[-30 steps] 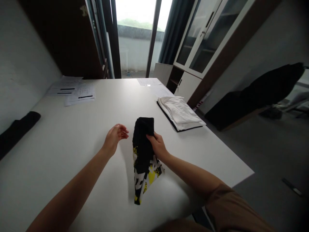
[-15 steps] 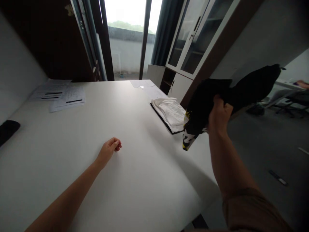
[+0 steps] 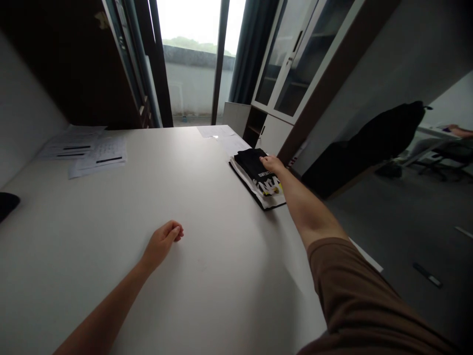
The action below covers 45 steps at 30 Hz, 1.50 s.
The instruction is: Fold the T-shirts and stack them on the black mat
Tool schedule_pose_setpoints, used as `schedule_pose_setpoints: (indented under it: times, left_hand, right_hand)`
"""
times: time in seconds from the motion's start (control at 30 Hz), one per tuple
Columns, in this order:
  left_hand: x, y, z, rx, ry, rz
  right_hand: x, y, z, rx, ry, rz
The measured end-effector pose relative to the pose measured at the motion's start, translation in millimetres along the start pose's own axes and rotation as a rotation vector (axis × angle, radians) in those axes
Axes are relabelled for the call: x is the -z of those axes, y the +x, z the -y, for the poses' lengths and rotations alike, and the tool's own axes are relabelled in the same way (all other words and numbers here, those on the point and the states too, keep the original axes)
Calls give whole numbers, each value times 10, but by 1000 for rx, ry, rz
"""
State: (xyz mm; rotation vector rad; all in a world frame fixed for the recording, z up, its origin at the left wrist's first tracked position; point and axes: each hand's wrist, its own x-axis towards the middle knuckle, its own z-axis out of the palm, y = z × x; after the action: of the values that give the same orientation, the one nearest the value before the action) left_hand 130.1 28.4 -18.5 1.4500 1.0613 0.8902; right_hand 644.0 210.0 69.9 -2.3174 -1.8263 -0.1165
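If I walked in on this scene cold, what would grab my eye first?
Probably the folded black cloth with its white and yellow print, lying on folded white cloth near the table's right edge, with the right hand on it. Next, perhaps, the loosely curled left hand over the broad white table, and the bright window beyond its far end.
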Motion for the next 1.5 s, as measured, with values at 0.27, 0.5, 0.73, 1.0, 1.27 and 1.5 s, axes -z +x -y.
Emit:
schedule_pose_setpoints:
  times: [0.27, 0.5, 0.73, 1.0, 1.27, 1.5]
  left_hand:
    - [-15, -2, 71, -11, 60, 19]
    - [-35, -25, 32, -20, 115, 13]
    - [-38, -50, 14, -37, 146, 25]
    - [100, 113, 36, -17, 117, -5]
    - [321, 126, 111, -56, 111, -100]
    - [244, -38, 18, -213, 537, -73]
  right_hand:
    - [-526, -111, -107, 185, 26, -36]
    - [-765, -42, 61, 92, -48, 161]
    - [-635, 46, -136, 37, -85, 229]
    - [-708, -121, -111, -23, -70, 275]
    - [-626, -880, 98, 50, -70, 59]
    - [-519, -1920, 408, 206, -1, -121]
